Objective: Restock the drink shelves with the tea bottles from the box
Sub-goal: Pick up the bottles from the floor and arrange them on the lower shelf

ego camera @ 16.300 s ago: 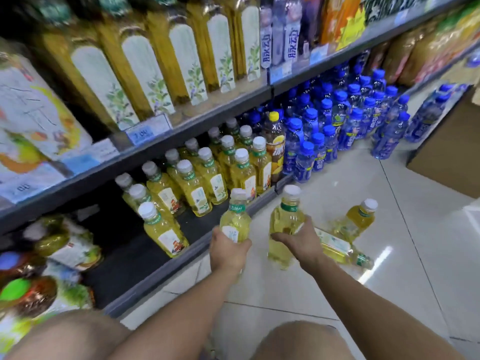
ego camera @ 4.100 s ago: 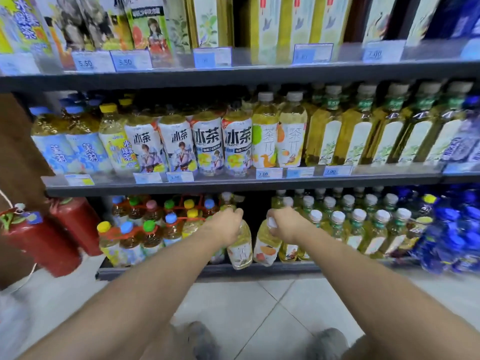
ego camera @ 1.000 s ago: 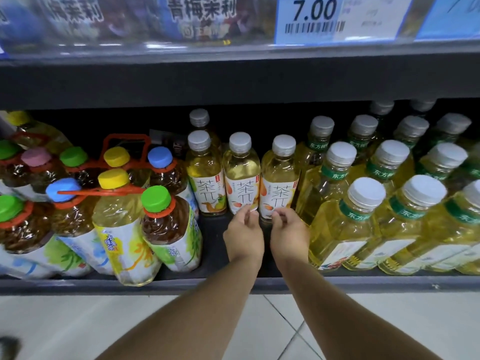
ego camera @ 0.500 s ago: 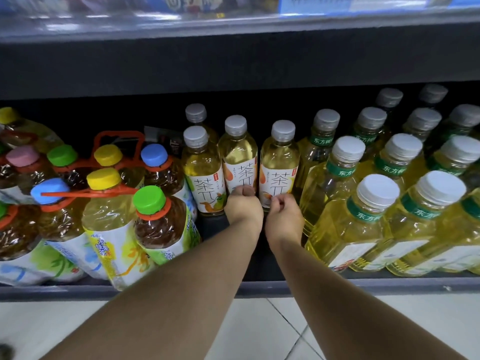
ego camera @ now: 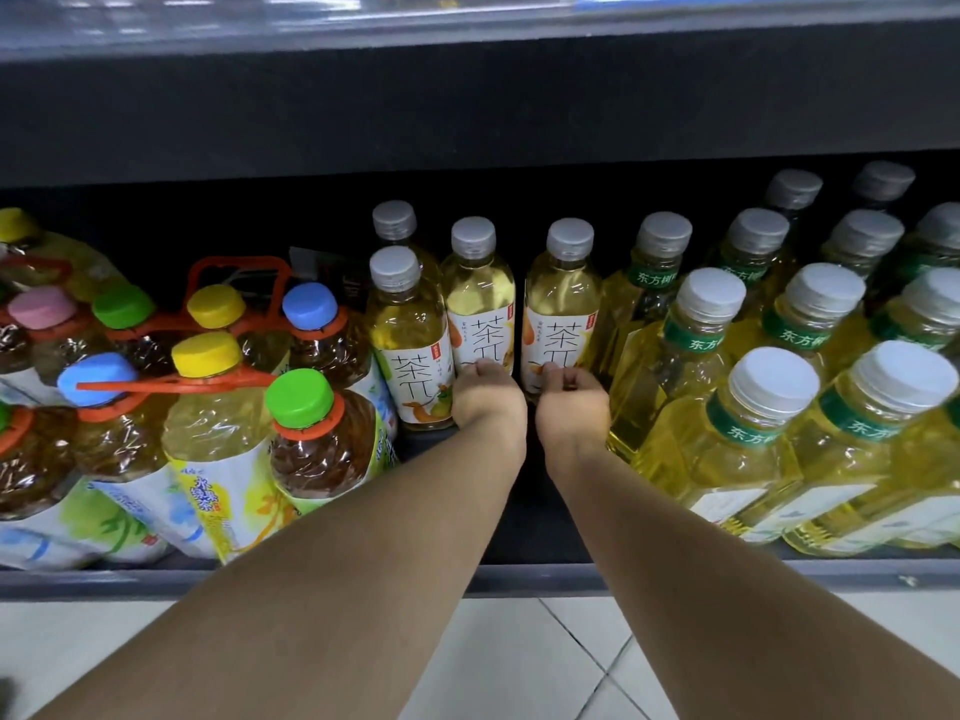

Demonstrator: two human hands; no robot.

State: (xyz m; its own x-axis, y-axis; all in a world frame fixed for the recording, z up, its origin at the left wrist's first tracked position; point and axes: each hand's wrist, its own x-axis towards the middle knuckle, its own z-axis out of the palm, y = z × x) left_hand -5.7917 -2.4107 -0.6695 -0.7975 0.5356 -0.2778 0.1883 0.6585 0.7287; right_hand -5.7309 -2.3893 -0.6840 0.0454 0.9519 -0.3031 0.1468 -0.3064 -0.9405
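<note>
On the bottom shelf (ego camera: 332,582) of a shop rack, four pale tea bottles with grey caps stand together in the middle. The left hand (ego camera: 488,402) is curled into a loose fist, knuckles against the lower label of one tea bottle (ego camera: 482,298). The right hand (ego camera: 571,407) is folded the same way against the neighbouring tea bottle (ego camera: 563,298). The two hands are almost touching, and neither wraps round a bottle. A third tea bottle (ego camera: 413,335) stands just left of the left hand, slightly forward, with a fourth bottle (ego camera: 395,223) behind it. To the left are shrink-wrapped multipacks (ego camera: 218,439) of larger bottles with coloured caps and orange carry handles (ego camera: 234,272). To the right are rows of yellow bottles (ego camera: 727,459) with white caps and green neck bands. The dark underside of the upper shelf (ego camera: 467,111) hangs above, and a tiled floor (ego camera: 519,667) lies below.
</note>
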